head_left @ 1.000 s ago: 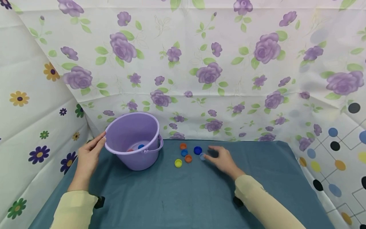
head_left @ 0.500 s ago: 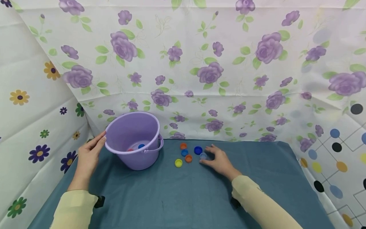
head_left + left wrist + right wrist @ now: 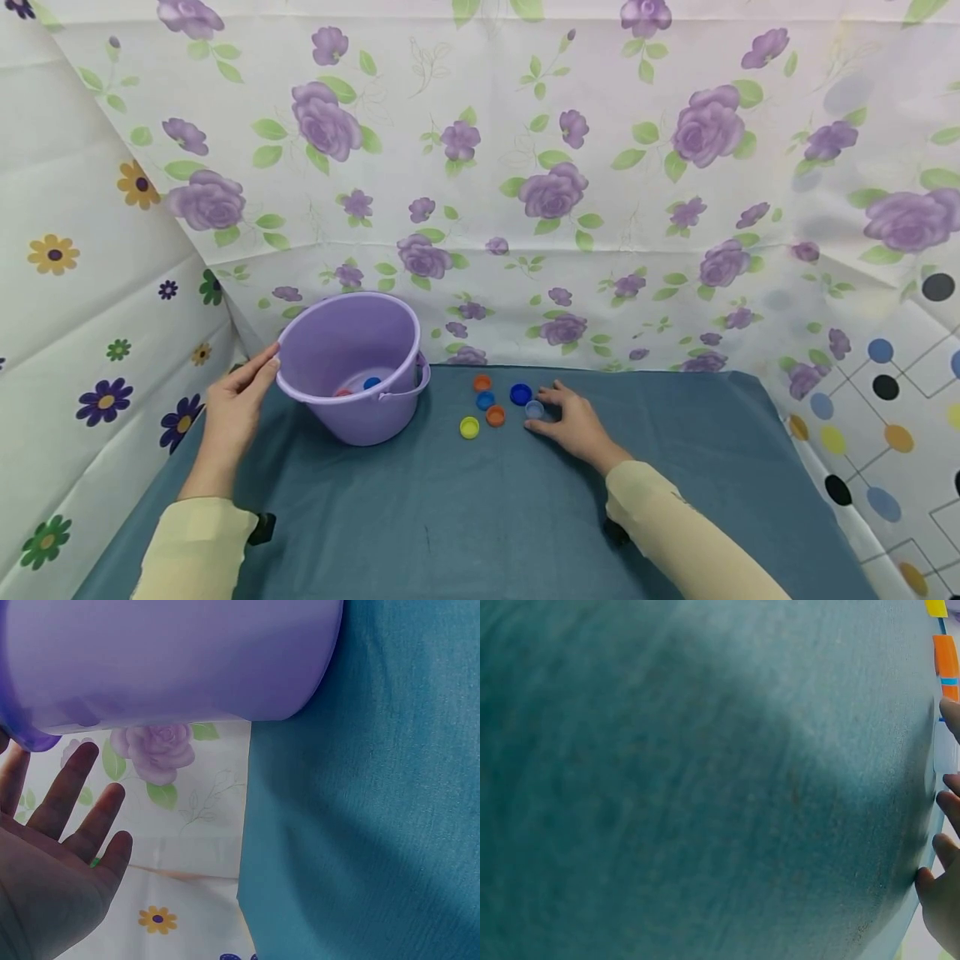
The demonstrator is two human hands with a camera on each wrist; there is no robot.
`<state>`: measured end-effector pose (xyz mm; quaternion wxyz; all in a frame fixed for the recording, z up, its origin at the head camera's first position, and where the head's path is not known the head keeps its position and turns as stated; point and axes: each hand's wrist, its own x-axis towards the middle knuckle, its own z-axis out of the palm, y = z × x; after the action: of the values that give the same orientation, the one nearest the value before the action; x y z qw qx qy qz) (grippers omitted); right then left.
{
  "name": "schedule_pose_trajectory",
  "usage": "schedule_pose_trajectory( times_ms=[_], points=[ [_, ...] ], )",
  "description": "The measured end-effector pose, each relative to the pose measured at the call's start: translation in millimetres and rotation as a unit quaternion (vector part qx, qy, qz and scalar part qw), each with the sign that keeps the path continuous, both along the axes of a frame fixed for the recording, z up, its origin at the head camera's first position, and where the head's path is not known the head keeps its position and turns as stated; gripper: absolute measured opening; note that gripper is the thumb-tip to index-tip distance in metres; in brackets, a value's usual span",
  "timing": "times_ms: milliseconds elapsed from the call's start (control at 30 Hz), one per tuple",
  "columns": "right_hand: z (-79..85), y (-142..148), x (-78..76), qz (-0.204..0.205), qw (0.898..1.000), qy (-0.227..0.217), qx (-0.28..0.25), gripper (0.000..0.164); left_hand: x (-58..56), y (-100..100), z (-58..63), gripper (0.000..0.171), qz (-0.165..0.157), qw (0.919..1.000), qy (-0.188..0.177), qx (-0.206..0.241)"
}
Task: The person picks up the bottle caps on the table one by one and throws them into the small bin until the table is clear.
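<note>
A purple bucket (image 3: pixel 367 421) stands tilted on the blue-green cloth, with a red and a blue cap (image 3: pixel 371 383) visible inside. My left hand (image 3: pixel 234 407) pinches its rim at the left side; in the left wrist view the other fingers (image 3: pixel 97 821) are spread below it. Over on the right, my right hand (image 3: pixel 573 423) has thumb and fingers parted on either side of a pale blue cap (image 3: pixel 534 409), without a visible grip on it. Left of that lie a dark blue cap (image 3: pixel 521 394), an orange cap (image 3: pixel 495 416) and a yellow cap (image 3: pixel 469 427).
Another orange cap (image 3: pixel 482 382) and a mid-blue cap (image 3: pixel 485 401) lie close together near the back of the cloth (image 3: pixel 420 517). Behind the cloth rises a flowered sheet (image 3: pixel 480 292). The bucket's handle (image 3: pixel 408 392) hangs at its right side.
My right hand has shifted slightly left and toward me, so the pale blue cap now shows between thumb and fingers. The left hand and bucket stay in place.
</note>
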<state>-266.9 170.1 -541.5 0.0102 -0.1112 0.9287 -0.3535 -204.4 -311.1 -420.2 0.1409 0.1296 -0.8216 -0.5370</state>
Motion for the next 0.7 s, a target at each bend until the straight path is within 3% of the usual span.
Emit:
schedule_pose_trajectory(
  times_ms=[267, 700],
  points=[
    [-0.5, 1.1, 1.0, 0.007, 1.000, 0.002, -0.001, 0.052, -0.1, 0.0, 0.9, 0.048, -0.003, 1.0000, 0.003, -0.001],
    [-0.2, 2.4, 1.4, 0.007, 1.000, -0.014, -0.006, 0.052, 2.0, 0.1, 1.4, 0.049, -0.005, 0.9999, -0.008, -0.013]
  ],
)
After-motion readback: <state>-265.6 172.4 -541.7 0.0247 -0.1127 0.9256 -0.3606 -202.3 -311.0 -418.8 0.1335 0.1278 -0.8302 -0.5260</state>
